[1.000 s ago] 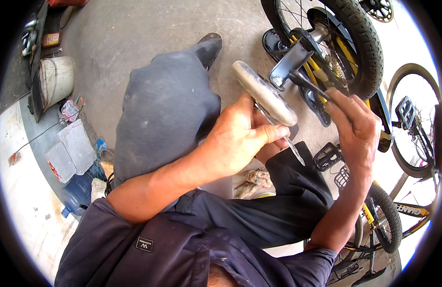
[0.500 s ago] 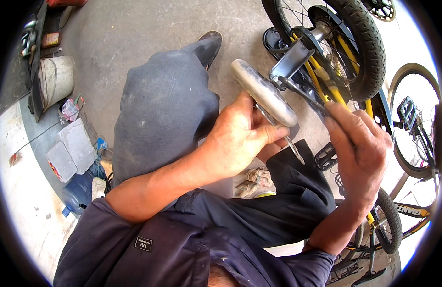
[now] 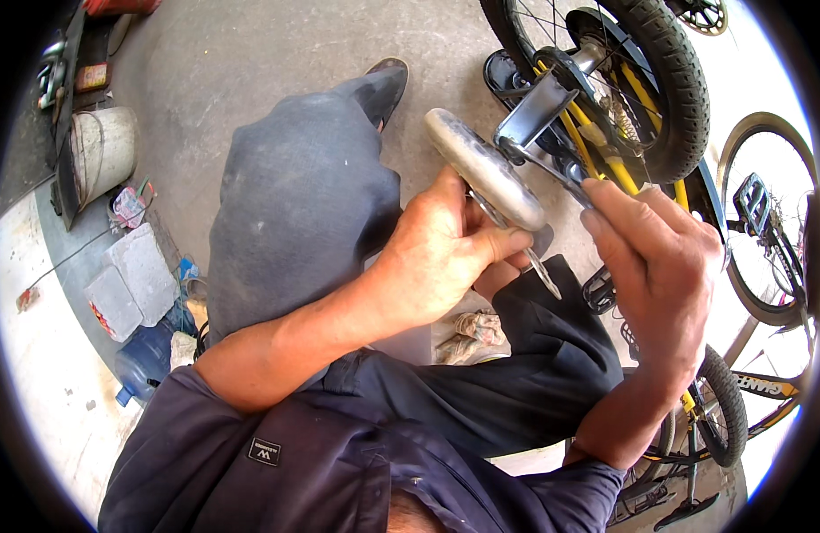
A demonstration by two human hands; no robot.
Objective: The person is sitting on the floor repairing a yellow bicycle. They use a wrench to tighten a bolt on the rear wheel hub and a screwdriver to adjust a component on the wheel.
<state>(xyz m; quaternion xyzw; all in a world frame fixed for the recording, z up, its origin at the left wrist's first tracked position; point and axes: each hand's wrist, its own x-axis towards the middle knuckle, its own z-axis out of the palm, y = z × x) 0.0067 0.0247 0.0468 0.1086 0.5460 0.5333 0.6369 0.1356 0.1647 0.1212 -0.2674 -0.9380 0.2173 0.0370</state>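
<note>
A small off-white training wheel (image 3: 485, 169) sits beside a bent metal bracket (image 3: 536, 108) at the rear of an overturned yellow and black bicycle (image 3: 618, 169). My left hand (image 3: 445, 244) is closed around a thin metal tool (image 3: 541, 271) along the wheel's near side, its thumb pressed on it; the tool's working end is hidden. My right hand (image 3: 654, 253) grips a dark metal wrench (image 3: 552, 169). The wrench's far end rests at the bolt between wheel and bracket.
More bicycles stand at the right, one wheel (image 3: 769, 218) near the edge. On the left lie a whitish bucket (image 3: 105, 155), grey blocks (image 3: 139, 275) and a blue water jug (image 3: 146, 360). Between my legs is a crumpled cloth or glove (image 3: 470, 336).
My right hand has moved slightly left and up with the wrench, whose handle has swung a little. My left hand keeps its hold on the thin tool; the whole view has shifted slightly.
</note>
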